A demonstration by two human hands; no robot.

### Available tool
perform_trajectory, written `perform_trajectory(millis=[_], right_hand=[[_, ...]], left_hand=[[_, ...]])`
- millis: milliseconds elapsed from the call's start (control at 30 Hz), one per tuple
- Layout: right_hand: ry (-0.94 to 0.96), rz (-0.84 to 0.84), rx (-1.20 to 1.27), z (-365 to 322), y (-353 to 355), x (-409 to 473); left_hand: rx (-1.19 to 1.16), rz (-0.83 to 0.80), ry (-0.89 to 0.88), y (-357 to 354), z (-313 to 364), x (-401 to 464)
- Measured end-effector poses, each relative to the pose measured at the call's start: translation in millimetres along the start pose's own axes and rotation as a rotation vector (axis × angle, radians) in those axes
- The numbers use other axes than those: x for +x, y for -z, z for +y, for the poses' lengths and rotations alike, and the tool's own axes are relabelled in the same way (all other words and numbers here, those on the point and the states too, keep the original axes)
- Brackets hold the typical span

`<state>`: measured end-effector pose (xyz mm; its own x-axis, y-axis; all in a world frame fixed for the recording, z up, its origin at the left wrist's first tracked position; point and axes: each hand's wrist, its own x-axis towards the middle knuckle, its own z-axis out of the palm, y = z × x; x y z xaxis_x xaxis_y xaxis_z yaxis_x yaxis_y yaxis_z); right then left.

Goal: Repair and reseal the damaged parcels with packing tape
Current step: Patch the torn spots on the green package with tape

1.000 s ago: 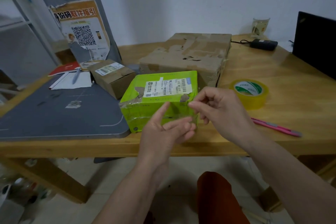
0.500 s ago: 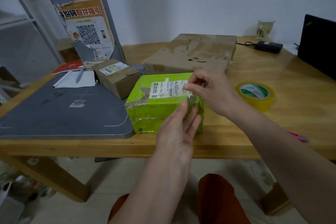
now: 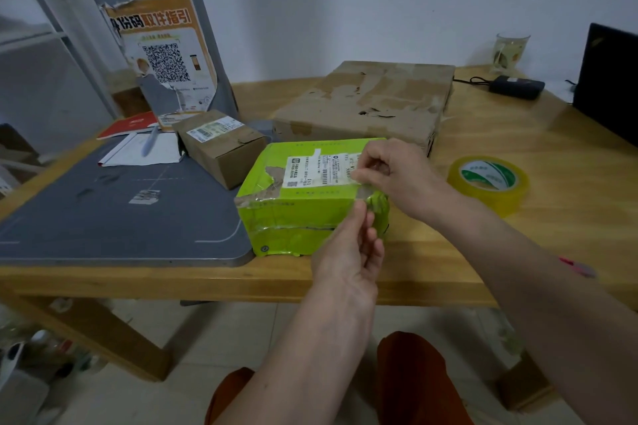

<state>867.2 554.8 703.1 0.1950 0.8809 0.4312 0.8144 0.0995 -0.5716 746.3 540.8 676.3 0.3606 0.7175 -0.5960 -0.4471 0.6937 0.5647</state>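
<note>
The green parcel [image 3: 310, 193] sits at the near edge of the desk [image 3: 518, 252], partly overlapping the grey mat [image 3: 103, 217], its top torn at the left by the white shipping label [image 3: 321, 169]. A short strip of clear tape [image 3: 367, 191] spans its near right corner. The right hand [image 3: 397, 176] is curled, thumb and fingers pinching the strip's upper end down onto the label's right edge. The left hand [image 3: 348, 252] comes up from 6 o'clock, fingers nearly straight, and appears to pinch the lower end against the front face; the exact contact is hard to make out.

At 3 o'clock from the parcel lies the tape roll [image 3: 488, 179], flat on the desk. Beyond it, at 12 to 1 o'clock, is a large battered cardboard box [image 3: 366, 100]; at 10 o'clock, a small brown box [image 3: 221, 145] on the mat. A pink utility knife [image 3: 576, 266] lies at 4 o'clock, partly hidden by the right forearm.

Risks, as I judge them: the strip may wrinkle or fold on itself if both ends go down before the middle is smoothed over the corner, leaving a loose seal. It could also cover the barcode on the label. The tear at the left is still bare, so this piece alone will not finish the parcel.
</note>
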Motion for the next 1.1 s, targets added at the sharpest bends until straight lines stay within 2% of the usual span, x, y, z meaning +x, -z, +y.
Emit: perform_trajectory(millis=[133,267,300,333,367,467,500,533,633,700,833,1000,1100], right_hand=[[0.068,0.016,-0.07,1.5,-5.9,-6.7],[0.062,0.044,-0.069,3.3,-7.3,-9.0],[0.061,0.043,-0.075,3.2,-8.2,-9.4],[0.063,0.045,-0.084,2.9,-9.1,-9.7],[0.066,0.055,-0.087,2.9,-10.4,-10.0],[0.048,0.093,-0.056,1.7,-11.5,-11.5],[0.033,0.093,-0.044,1.1,-10.6,-12.3],[0.02,0.091,-0.044,0.8,-9.7,-13.1],[-0.013,0.101,-0.058,1.2,-9.2,-14.9],[-0.029,0.125,-0.048,1.5,-11.6,-14.9],[-0.152,0.136,-0.001,2.0,-14.8,-10.9],[-0.267,0.219,0.073,6.8,-19.0,-5.3],[-0.317,0.21,0.27,11.9,-20.0,-5.4]], left_hand=[[0.031,-0.005,0.03,5.7,2.5,0.9],[0.068,0.054,0.167,30.7,-14.3,-1.4],[0.11,0.061,0.136,36.9,-21.5,-5.1],[0.165,0.047,0.02,40.5,-27.2,-9.4],[0.242,0.02,-0.22,43.0,-30.7,-12.0],[0.711,-0.162,-1.267,41.0,-12.8,-19.0],[0.887,-0.192,-1.516,39.3,-3.7,-12.6],[1.034,-0.205,-1.639,37.8,5.1,-3.5],[1.349,-0.22,-1.601,36.6,19.0,23.3],[1.438,-0.241,-1.645,45.0,19.2,41.2],[1.431,-0.246,-1.795,52.1,20.7,54.7],[1.381,-0.258,-1.822,52.5,23.0,54.1],[1.299,-0.189,-1.76,43.3,26.5,47.4]])
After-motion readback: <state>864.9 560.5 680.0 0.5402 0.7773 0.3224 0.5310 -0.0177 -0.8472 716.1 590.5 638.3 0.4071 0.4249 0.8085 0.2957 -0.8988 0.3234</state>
